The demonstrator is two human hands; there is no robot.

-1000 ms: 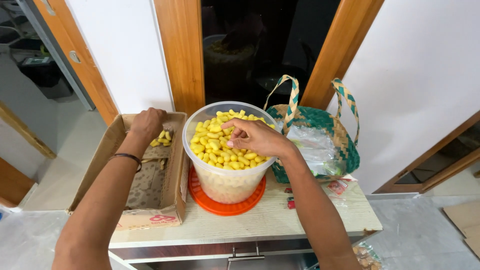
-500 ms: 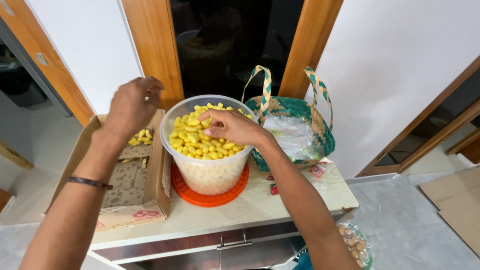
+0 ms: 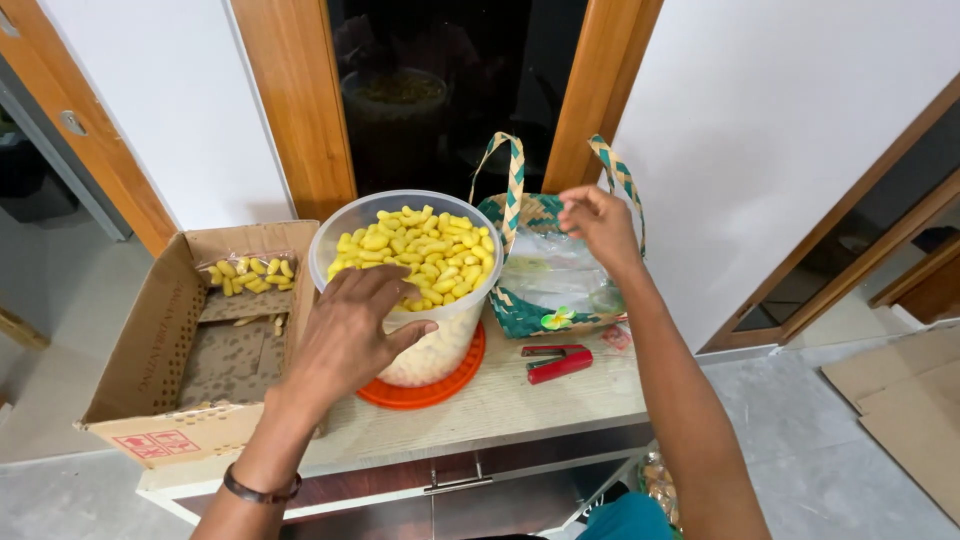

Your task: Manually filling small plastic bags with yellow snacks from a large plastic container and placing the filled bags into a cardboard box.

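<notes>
Both hands have traded places: the left hand (image 3: 350, 325), half a second ago raised over the cardboard box (image 3: 150, 345), now rests open against the near rim of the clear tub (image 3: 440, 345) of yellow snacks (image 3: 415, 250) at frame centre on the counter (image 3: 520, 400). The right hand (image 3: 598, 222) has left the tub and hovers, fingers loosely curled and holding nothing visible, over the woven basket (image 3: 520, 312), so picking seems paused.

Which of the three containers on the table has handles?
The green and tan woven basket under the right hand: two looped handles rise from it. The clear plastic tub and the cardboard box have none.
</notes>
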